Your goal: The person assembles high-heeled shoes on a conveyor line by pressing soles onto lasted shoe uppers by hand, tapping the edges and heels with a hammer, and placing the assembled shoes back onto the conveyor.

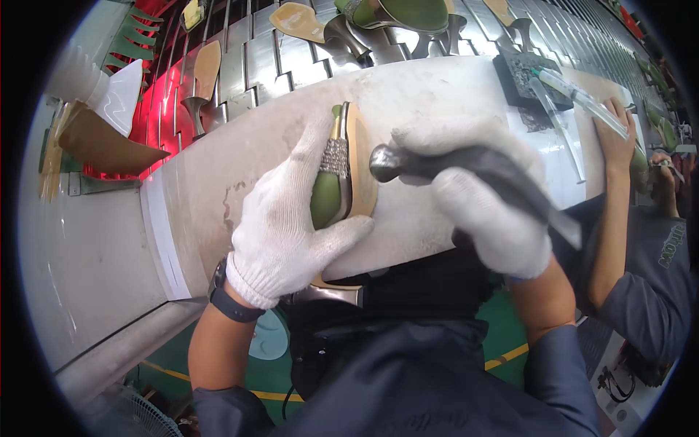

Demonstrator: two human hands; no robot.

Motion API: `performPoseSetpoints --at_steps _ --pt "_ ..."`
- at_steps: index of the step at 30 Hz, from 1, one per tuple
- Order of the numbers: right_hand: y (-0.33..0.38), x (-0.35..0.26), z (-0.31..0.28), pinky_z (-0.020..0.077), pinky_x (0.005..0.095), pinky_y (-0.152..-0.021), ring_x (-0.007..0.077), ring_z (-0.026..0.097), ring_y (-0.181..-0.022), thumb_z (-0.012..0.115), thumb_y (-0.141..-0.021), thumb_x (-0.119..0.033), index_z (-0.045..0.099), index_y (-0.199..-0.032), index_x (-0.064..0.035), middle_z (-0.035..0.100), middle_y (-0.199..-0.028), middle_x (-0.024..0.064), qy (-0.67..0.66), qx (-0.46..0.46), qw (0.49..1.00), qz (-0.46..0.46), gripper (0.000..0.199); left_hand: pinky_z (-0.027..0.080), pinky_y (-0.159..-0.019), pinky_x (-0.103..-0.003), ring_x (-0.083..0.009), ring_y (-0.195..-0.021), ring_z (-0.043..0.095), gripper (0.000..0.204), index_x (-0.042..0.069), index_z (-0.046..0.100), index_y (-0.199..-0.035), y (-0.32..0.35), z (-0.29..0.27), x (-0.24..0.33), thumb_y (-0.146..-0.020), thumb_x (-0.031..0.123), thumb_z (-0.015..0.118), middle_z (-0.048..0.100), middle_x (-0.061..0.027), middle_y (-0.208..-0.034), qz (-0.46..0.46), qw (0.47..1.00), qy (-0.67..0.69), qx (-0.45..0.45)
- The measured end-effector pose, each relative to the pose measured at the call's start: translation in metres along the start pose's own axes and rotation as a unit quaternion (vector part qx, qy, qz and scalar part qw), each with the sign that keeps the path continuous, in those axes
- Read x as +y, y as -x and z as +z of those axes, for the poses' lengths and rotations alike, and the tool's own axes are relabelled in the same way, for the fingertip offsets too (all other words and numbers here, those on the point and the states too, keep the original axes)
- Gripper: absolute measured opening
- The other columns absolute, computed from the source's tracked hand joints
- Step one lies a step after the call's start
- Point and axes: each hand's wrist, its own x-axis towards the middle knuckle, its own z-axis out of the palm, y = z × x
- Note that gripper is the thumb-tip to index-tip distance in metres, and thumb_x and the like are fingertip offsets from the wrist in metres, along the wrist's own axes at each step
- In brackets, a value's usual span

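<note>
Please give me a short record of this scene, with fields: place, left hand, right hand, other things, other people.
place: pale workbench beside a metal conveyor
left hand: gloved left hand grips a green shoe on its side, sole toward the hammer
right hand: gloved right hand holds a hammer, head close to the sole
other things: more shoes and soles on the conveyor
other people: a co-worker's bare hand on the bench, at right

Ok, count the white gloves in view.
2. One is on the left hand, which holds the green shoe; the other is on the right hand, which holds the hammer. The co-worker's hand is bare.
</note>
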Motion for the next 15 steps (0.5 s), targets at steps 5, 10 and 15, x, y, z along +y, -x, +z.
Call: performPoseSetpoints --at_steps 5,10,15 --pt "-0.059 0.02 0.002 0.0625 0.0379 -0.093 0.0225 0.077 -0.1 0.071 -0.104 -0.016 0.076 -0.123 0.0023 0.079 -0.115 0.0143 0.058 -0.061 0.995 -0.047 0.027 0.057 -0.104 -0.045 -0.0403 -0.116 0.076 0.112 -0.003 0.036 -0.17 0.0 -0.002 -0.001 -0.074 0.015 0.091 0.074 -0.0264 -0.127 0.013 0.999 -0.042 -0.015" --pt "-0.083 -0.004 -0.015 0.061 0.0377 -0.097 0.0216 0.076 -0.105 0.073 -0.1 -0.007 0.077 -0.119 0.0018 0.079 -0.114 0.0134 0.092 -0.133 0.984 0.073 0.022 0.058 -0.099 -0.045 -0.0414 -0.108 0.075 0.11 -0.007 0.04 -0.167 -0.006 0.0 -0.008 -0.072 0.013 0.092 0.075 -0.0249 -0.12 0.026 0.999 -0.016 0.009" --pt "-0.057 -0.02 0.0 0.0586 0.0433 -0.107 0.0285 0.076 -0.118 0.073 -0.097 -0.005 0.075 -0.127 0.0014 0.08 -0.123 0.017 0.138 -0.17 0.965 0.143 0.031 0.058 -0.096 -0.048 -0.0431 -0.104 0.074 0.106 -0.009 0.041 -0.165 -0.002 0.0 -0.014 -0.074 0.011 0.091 0.076 -0.0227 -0.117 0.035 0.999 -0.02 0.017"
